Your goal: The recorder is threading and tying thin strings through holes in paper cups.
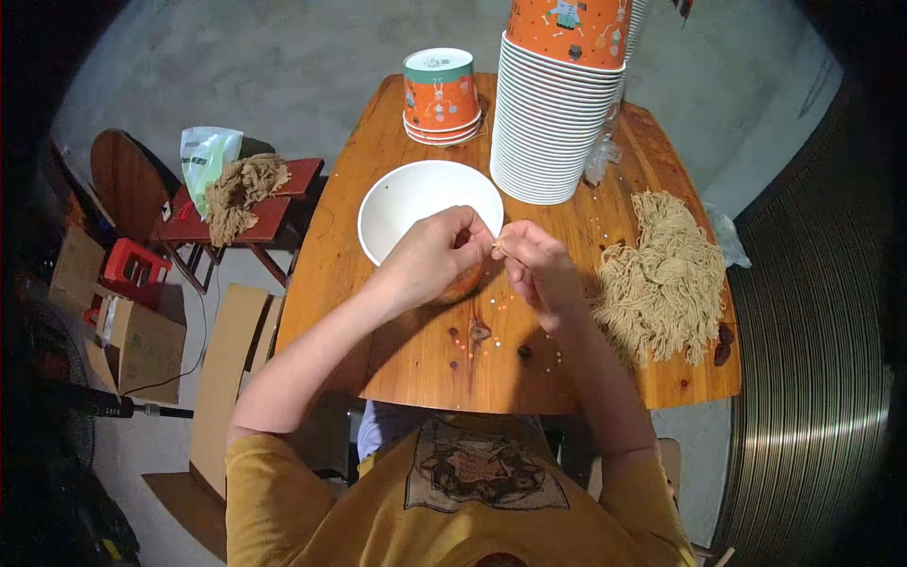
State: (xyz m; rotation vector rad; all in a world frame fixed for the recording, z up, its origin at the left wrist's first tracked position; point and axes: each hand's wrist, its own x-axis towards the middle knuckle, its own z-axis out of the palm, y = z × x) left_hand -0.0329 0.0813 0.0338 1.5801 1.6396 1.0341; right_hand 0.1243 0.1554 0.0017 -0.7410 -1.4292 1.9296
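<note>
My left hand (433, 253) and my right hand (540, 269) meet over the middle of the wooden table, fingertips pinched close together. A small pale bit shows at the right fingertips; it is too small to name, and what the left fingers pinch is hidden. Just behind my left hand, partly covered by it, an orange paper tub (416, 194) stands with its white inside facing up. To the right of my right hand lies a loose heap of beige yarn strands (661, 279).
On the wooden table (425, 373), a tall stack of paper tubs (553, 118) stands behind my hands, with a short upturned stack (440, 99) to its left. Small colored dots lie scattered. A red low table (288, 184) at left carries more yarn (244, 194) and a plastic bag (206, 163).
</note>
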